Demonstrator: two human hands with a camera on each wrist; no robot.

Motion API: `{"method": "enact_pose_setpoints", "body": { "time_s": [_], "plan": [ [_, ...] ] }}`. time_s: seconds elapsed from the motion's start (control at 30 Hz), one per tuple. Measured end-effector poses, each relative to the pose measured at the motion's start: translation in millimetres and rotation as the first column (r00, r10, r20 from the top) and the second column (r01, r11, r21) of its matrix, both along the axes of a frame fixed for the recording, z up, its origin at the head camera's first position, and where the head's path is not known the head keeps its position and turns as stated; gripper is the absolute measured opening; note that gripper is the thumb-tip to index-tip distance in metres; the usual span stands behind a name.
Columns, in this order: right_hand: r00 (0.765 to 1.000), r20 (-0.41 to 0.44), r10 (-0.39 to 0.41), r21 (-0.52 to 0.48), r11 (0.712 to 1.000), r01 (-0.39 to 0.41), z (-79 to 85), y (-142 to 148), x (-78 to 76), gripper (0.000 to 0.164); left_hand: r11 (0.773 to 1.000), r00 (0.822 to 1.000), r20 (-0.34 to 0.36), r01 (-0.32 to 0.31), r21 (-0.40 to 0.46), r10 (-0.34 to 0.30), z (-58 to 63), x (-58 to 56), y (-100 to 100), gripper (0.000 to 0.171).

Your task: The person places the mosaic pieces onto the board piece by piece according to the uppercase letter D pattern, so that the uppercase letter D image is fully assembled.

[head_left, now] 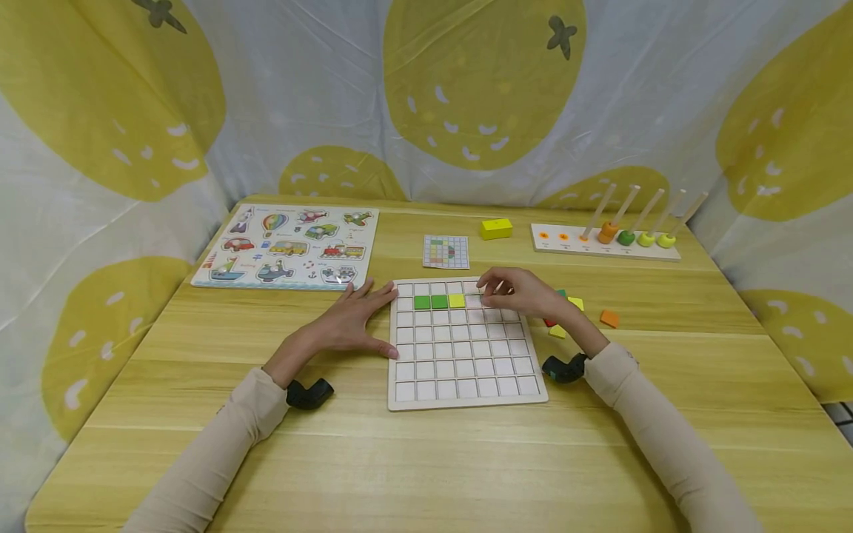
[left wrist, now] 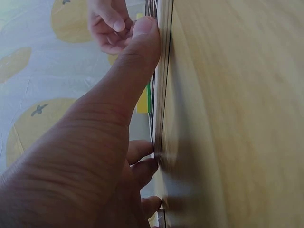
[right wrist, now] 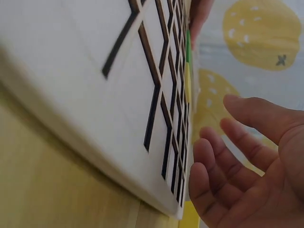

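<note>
A square wooden grid board [head_left: 468,405] lies on the table. Two green tiles [head_left: 430,302] and one yellow tile [head_left: 456,300] sit side by side in its second row from the far edge. My left hand [head_left: 346,320] is spread at the board's left edge, with thumb [left wrist: 144,27] and fingertips touching that edge. Over the far right part of the board hovers my right hand [head_left: 523,292], its fingers loosely bent. In the right wrist view nothing shows between its thumb [right wrist: 251,110] and fingers. Partly behind that wrist lie several loose tiles [head_left: 557,332], red, green and yellow.
An orange tile [head_left: 609,318] lies apart at the right. Behind the board are a patterned grid card [head_left: 446,252] and a yellow block [head_left: 496,229]. A pegged counting board [head_left: 563,248] stands back right; a vehicle picture puzzle [head_left: 260,255] lies back left. Fruit-print curtains [head_left: 333,96] surround the table.
</note>
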State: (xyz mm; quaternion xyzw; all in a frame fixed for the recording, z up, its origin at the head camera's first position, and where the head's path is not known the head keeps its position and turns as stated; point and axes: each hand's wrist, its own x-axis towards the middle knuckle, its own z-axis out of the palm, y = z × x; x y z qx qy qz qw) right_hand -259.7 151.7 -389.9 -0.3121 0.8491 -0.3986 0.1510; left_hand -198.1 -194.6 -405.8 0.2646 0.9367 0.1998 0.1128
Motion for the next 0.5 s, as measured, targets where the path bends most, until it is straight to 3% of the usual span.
{"method": "enact_pose_setpoints", "body": {
  "time_s": [0.5],
  "plan": [
    [0.985, 0.016, -0.170, 0.002, 0.985, 0.170, 14.1, 73.0, 10.6, 0.038, 1.000, 1.000, 0.005, -0.007, -0.005, 0.007, -0.7, -0.3, 0.4, 0.112]
  ]
}}
